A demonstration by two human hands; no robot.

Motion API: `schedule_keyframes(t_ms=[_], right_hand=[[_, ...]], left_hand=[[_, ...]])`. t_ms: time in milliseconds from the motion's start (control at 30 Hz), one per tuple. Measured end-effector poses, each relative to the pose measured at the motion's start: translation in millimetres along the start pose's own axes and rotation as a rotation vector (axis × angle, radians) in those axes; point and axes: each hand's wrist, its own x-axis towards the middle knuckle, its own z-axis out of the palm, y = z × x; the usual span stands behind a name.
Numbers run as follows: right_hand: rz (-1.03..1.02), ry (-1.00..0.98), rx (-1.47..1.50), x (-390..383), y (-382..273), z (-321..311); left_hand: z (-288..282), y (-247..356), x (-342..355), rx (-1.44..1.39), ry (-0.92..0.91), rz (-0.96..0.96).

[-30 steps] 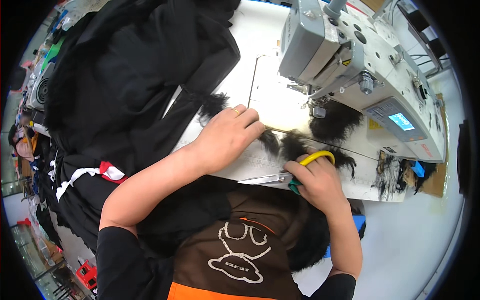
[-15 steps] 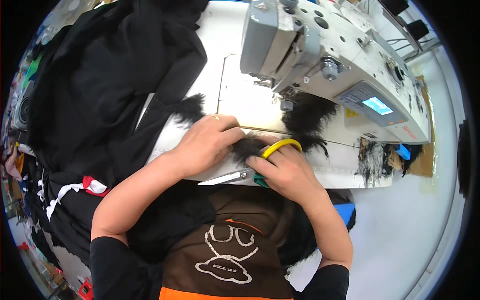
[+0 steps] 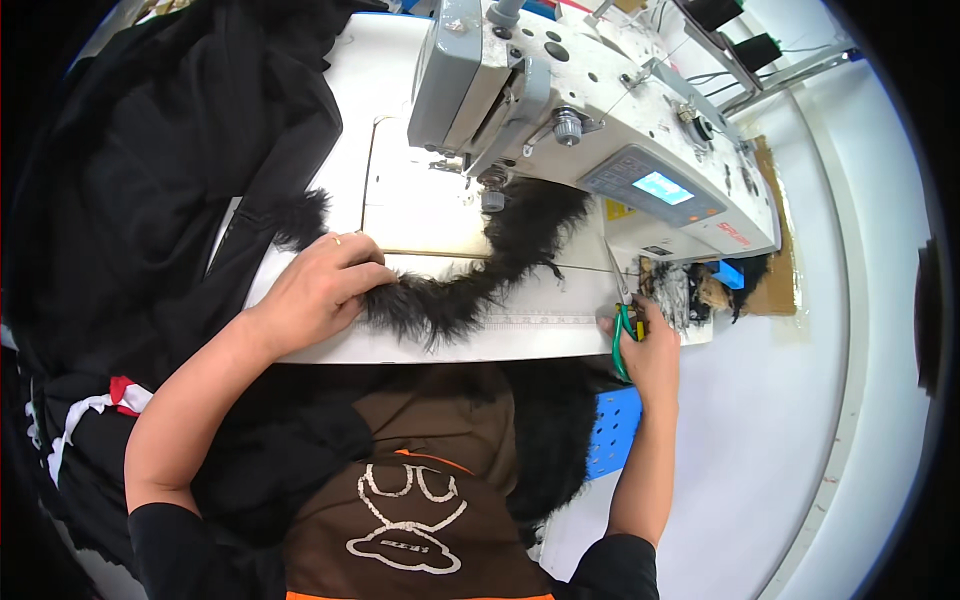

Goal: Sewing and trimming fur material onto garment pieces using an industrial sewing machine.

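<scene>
A strip of black fur trim (image 3: 470, 290) lies across the white sewing table (image 3: 420, 340), curving up under the needle of the grey sewing machine (image 3: 560, 110). My left hand (image 3: 320, 285) rests on the strip's left end, fingers curled on it, with a ring on one finger. My right hand (image 3: 652, 345) is at the table's right front edge, closed on green-handled scissors (image 3: 620, 320) whose blades point up toward the machine. The scissors are apart from the fur.
A big heap of black garments (image 3: 150, 180) covers the table's left side and hangs down. Fur scraps (image 3: 680, 290) and a blue object lie right of the scissors. The machine's control panel (image 3: 660, 188) glows. A blue crate (image 3: 612, 430) sits under the table.
My right hand has moved away to the right with the scissors, off the fur strip. The yellow loop it held is gone from view. My left hand stays on the fur.
</scene>
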Motion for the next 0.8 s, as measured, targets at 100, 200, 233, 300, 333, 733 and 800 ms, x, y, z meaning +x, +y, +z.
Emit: schedule_keyframes(t_ms=[100,200,233,300,333,733,800], right_hand=[[-0.008,-0.027,0.014,9.2,7.4,-6.5],[-0.154,0.001,-0.053,15.9,18.4,-5.3],[-0.177,-0.016,-0.041,17.9,18.3,-3.0],[-0.247,0.134,-0.188,15.9,18.3,4.0],[-0.326,0.225,-0.221,8.9,6.1,6.4],[-0.814,0.261,0.14,34.4,-132.9,77.7],[-0.765,0.188,0.164,54.7,-120.8,86.7]], left_hand=[[3.3,-5.2,-1.0,-0.006,0.054,0.035],[4.6,-6.8,-0.2,0.026,0.04,0.034],[3.0,-5.0,-0.2,0.032,0.04,0.052],[1.8,-3.6,0.0,0.053,0.04,0.053],[4.3,-2.5,2.3,0.043,0.051,0.074],[4.6,2.4,2.0,0.063,0.053,0.075],[3.7,-0.5,3.2,0.062,0.034,0.052]])
